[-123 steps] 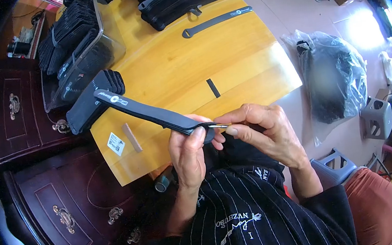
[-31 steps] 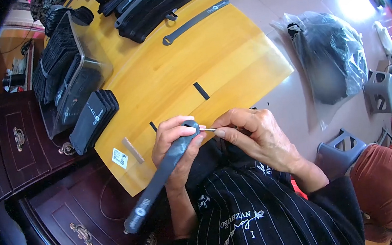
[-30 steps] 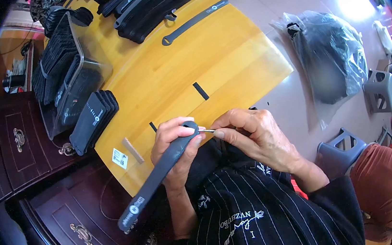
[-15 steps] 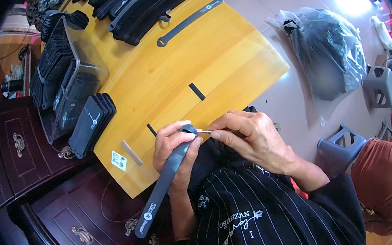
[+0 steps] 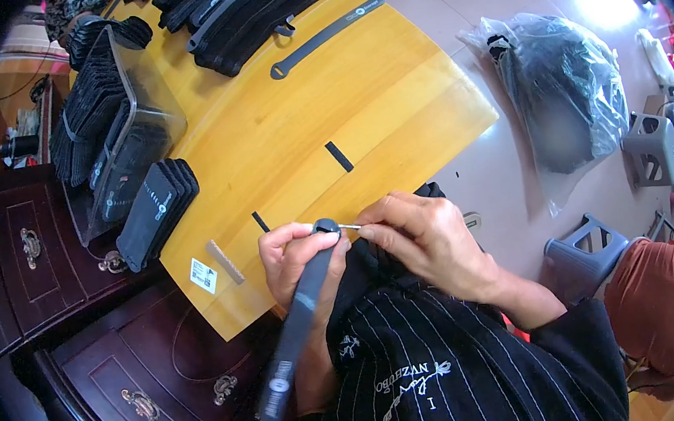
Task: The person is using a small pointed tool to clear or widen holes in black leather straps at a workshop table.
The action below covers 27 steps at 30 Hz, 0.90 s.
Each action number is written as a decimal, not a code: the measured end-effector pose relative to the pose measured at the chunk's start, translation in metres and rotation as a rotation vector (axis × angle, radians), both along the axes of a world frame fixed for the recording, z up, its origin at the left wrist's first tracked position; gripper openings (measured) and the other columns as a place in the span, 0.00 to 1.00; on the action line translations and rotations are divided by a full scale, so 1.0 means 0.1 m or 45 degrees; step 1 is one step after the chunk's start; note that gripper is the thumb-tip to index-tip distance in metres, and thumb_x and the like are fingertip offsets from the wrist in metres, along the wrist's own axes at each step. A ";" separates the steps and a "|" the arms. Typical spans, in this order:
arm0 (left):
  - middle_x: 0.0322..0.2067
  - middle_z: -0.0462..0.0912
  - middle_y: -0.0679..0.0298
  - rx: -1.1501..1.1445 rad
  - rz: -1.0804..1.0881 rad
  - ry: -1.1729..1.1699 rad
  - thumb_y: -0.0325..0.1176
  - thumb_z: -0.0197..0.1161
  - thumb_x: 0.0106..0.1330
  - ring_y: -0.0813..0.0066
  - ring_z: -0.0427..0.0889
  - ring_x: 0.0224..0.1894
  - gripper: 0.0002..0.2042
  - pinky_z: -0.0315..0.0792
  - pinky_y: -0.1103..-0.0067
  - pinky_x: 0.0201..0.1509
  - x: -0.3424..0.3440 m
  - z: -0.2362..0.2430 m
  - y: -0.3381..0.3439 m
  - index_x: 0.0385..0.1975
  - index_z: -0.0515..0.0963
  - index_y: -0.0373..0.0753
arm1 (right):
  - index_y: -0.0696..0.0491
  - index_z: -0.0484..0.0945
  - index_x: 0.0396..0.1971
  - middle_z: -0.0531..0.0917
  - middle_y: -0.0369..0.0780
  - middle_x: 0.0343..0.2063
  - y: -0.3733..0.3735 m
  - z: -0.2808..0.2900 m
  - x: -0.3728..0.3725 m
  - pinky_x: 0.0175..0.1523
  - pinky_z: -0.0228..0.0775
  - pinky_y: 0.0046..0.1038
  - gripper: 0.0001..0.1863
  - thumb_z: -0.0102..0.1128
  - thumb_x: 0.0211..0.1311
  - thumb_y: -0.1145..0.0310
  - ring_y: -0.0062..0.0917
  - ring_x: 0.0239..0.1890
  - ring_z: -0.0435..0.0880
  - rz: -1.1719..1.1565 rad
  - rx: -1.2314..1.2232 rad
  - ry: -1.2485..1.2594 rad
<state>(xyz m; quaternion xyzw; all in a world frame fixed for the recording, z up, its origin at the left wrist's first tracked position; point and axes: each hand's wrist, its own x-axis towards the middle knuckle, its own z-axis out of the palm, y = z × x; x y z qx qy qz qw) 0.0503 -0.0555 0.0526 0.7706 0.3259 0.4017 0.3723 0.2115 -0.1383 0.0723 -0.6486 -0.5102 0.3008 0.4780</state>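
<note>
My left hand (image 5: pixel 283 265) pinches a dark grey strap (image 5: pixel 301 306) near its upper end, which is curled into a small loop. The rest of the strap hangs down toward my lap, its lower part blurred. Between thumb and finger of my right hand (image 5: pixel 440 236) is a thin metal pointed tool (image 5: pixel 350 226). Its tip meets the curled end of the strap; most of the tool is hidden in my fingers. Both hands are just off the near edge of the yellow wooden table (image 5: pixel 400 103). A similar strap (image 5: pixel 326 39) lies flat farther back.
Bundles of dark straps (image 5: pixel 257 22) sit at the back. On the left stand a clear bin (image 5: pixel 168 113) of straps and another bundle (image 5: pixel 158 214). Two short black strips, one central (image 5: pixel 339 157), lie on the table. Dark drawers (image 5: pixel 124 384), a plastic bag (image 5: pixel 565 93) and a stool (image 5: pixel 579 256) surround it.
The hanging end of the strap has swung to the right, toward my body. Its curled end has turned slightly in my left hand. My right hand has hardly moved.
</note>
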 end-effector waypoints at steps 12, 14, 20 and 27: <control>0.37 0.72 0.61 -0.116 -0.080 -0.063 0.19 0.71 0.49 0.74 0.77 0.34 0.12 0.74 0.82 0.37 0.06 -0.01 0.05 0.32 0.80 0.40 | 0.54 0.80 0.35 0.80 0.39 0.25 0.03 0.04 0.06 0.30 0.73 0.28 0.07 0.61 0.58 0.69 0.30 0.23 0.81 -0.060 -0.025 -0.327; 0.36 0.72 0.62 -0.156 -0.134 -0.072 0.19 0.70 0.50 0.74 0.78 0.33 0.11 0.75 0.83 0.37 0.07 -0.01 0.05 0.32 0.79 0.39 | 0.56 0.80 0.34 0.81 0.40 0.25 0.05 -0.04 0.15 0.30 0.73 0.27 0.07 0.60 0.61 0.68 0.29 0.23 0.81 0.081 -0.288 0.555; 0.37 0.72 0.56 -0.990 -0.271 -0.694 0.21 0.64 0.57 0.70 0.80 0.30 0.13 0.76 0.81 0.35 0.09 -0.06 0.08 0.39 0.68 0.35 | 0.56 0.79 0.36 0.82 0.43 0.25 0.06 0.06 0.19 0.32 0.72 0.27 0.08 0.58 0.62 0.68 0.29 0.26 0.83 0.093 -0.031 -0.083; 0.36 0.72 0.57 -1.045 -0.462 -0.672 0.20 0.62 0.58 0.70 0.80 0.31 0.12 0.77 0.81 0.34 0.05 -0.13 0.15 0.39 0.68 0.35 | 0.52 0.78 0.38 0.82 0.43 0.27 0.05 0.18 0.24 0.33 0.75 0.33 0.09 0.57 0.61 0.65 0.38 0.30 0.83 0.100 -0.280 0.229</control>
